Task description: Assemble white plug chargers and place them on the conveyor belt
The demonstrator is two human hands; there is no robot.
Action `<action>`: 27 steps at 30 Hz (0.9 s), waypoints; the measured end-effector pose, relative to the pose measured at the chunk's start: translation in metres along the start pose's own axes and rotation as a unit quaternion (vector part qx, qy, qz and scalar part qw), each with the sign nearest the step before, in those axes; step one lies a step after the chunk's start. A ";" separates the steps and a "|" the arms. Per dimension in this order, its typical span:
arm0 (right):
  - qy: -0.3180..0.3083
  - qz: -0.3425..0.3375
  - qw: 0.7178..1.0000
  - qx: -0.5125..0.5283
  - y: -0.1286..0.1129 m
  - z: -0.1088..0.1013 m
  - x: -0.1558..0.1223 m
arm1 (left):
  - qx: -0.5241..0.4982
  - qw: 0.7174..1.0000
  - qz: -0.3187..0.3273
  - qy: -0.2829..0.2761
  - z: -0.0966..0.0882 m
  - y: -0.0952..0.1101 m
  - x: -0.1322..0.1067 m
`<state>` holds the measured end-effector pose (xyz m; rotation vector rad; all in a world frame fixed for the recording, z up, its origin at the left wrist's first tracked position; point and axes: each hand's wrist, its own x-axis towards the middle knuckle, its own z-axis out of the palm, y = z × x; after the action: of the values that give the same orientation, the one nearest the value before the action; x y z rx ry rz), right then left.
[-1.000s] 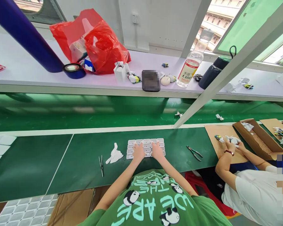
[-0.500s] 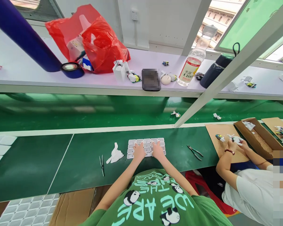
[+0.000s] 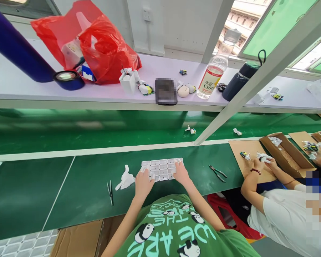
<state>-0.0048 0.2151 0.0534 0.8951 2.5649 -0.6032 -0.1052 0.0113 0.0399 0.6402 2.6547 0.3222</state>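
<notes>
A white plastic tray with several small compartments [image 3: 163, 171] lies on the green worktop in front of me. My left hand [image 3: 144, 182] grips its left end, thumb and fingers over the near corner. At the opposite end, my right hand [image 3: 181, 172] holds the right edge, fingers on the outer compartments. The hands cover the tray's near corners. Left of the tray are a crumpled white cloth or glove [image 3: 125, 178] and metal tweezers [image 3: 110, 192]. Green-handled pliers [image 3: 218, 173] lie to the right.
A co-worker's hands [image 3: 262, 163] hold a small white part over a cardboard sheet [image 3: 246, 153] at right. Beside it stands an open cardboard box [image 3: 289, 157]. A slanted white post [image 3: 216, 119] meets the shelf, which bears a red bag [image 3: 107, 50] and a bottle [image 3: 210, 80].
My hands have moved apart, from over the tray's compartments to its left and right ends. The whole scene has shifted slightly left as the camera turned.
</notes>
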 end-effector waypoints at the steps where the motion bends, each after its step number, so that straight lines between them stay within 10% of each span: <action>1: 0.013 0.000 1.000 0.002 0.006 0.001 -0.001 | 0.003 1.000 -0.013 0.007 0.005 -0.011 -0.005; 8: 0.107 0.017 0.994 -0.022 0.047 0.025 -0.007 | 0.019 0.999 -0.033 0.023 0.043 -0.056 -0.041; 20: 0.082 -0.082 0.991 -0.070 0.019 0.054 0.028 | 0.049 0.996 0.066 -0.029 0.035 0.009 0.030; 27: 0.081 -0.089 0.989 -0.087 0.017 0.061 0.031 | 0.079 0.993 0.086 -0.028 0.055 0.009 0.040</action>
<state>-0.0049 0.2120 -0.0166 0.6875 2.8118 -0.3582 -0.1111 0.0448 -0.0195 0.9174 2.5937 0.1388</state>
